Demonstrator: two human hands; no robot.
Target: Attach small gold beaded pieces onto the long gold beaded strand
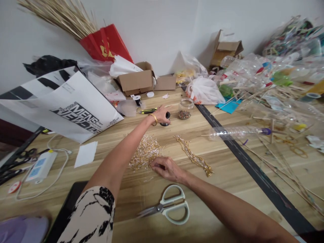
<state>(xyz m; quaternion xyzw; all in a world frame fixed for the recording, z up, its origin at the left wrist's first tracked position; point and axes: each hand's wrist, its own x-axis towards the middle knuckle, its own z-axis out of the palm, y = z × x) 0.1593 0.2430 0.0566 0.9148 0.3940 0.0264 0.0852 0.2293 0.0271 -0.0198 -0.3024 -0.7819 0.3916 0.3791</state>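
My left hand (160,115), with a gold bracelet at the wrist, reaches to the back of the table. Its fingers close around a small black spool (164,124) resting on the wood. Nearer to me, my right hand (167,168) is curled, thumb and fingers pinched together at the edge of a pile of gold and clear beaded pieces (145,152). What it pinches, if anything, is too small to make out. To the right lies a bundle of gold and clear strands (194,156). Scissors with pale handles (174,206) lie in front of the right hand.
A glass jar of brown beads (185,113) stands right of my left hand. Behind are a yellow-black cutter (149,110), another spool (137,100) and a cardboard box (136,81). A white paper bag (76,108) stands left; plastic bottles and sticks (255,74) crowd the right.
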